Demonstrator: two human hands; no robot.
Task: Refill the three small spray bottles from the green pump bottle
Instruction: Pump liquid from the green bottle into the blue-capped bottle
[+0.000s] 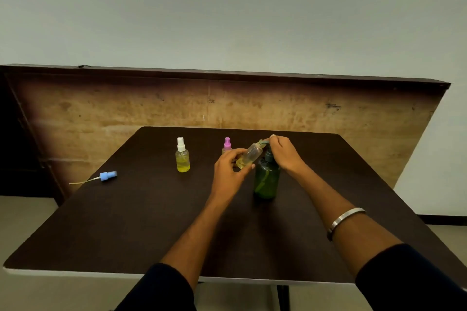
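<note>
Dim, flat indoor lighting with a greenish cast. Soft shadows under both forearms on the dark table [126, 222]. Wide-angle bending of straight lines toward the edges. Slightly soft overall, no glare.

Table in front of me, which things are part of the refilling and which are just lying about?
Job: green pump bottle, uncapped bottle held at its spout, blue spray cap, white-capped bottle, pink-capped bottle.
Lying about: wooden board behind the table.
</note>
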